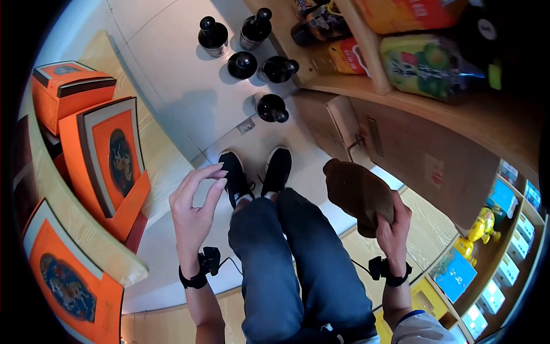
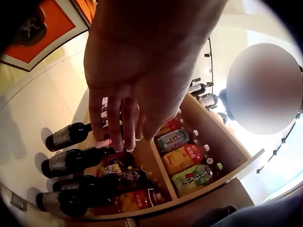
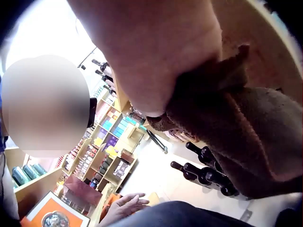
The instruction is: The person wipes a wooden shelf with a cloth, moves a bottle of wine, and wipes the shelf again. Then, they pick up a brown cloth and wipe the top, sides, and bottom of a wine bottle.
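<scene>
Bottles (image 1: 242,65) stand on the floor (image 1: 160,54) ahead, boxes (image 1: 121,163) left, the cloth (image 1: 364,192) right, seemingly near a drinks bin (image 1: 470,117).

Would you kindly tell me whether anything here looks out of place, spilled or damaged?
Mildly odd: five dark bottles stand on the floor, beside the wooden shelf rather than on it, where feet could knock them. I see no spill or breakage there. The brown cloth in the right hand looks ordinary.

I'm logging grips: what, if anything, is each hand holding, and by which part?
Right hand: brown cloth, held by its lower-right end in the head view. Left hand: nothing.
</scene>
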{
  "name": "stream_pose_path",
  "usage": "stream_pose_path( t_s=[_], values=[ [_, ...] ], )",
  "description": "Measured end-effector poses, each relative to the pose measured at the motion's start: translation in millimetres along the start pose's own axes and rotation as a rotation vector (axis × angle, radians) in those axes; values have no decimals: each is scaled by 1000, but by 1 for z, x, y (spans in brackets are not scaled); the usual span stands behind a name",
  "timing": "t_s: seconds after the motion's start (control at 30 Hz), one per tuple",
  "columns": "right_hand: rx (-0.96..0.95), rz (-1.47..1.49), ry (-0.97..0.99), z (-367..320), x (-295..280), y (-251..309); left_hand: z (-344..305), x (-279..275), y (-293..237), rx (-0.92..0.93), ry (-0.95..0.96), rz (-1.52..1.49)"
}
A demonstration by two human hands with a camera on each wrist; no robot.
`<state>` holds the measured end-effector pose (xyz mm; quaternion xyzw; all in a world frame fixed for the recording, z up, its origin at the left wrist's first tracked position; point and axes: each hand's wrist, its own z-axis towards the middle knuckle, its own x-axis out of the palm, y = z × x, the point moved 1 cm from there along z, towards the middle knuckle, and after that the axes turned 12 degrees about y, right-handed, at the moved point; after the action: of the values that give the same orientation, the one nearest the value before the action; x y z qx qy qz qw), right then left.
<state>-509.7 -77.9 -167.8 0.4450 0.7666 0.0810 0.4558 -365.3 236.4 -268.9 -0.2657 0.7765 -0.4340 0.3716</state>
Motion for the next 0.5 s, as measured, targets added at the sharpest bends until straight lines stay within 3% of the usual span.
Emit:
stream_pose_path(
  t_s=[0.3,0.5],
  values=[
    [-121,66,-133,60,64,-65,74,44,79,133,-45,-84],
    [-211,-118,-290,71,95,-109,107,64,115,242,-48,-55]
  ],
)
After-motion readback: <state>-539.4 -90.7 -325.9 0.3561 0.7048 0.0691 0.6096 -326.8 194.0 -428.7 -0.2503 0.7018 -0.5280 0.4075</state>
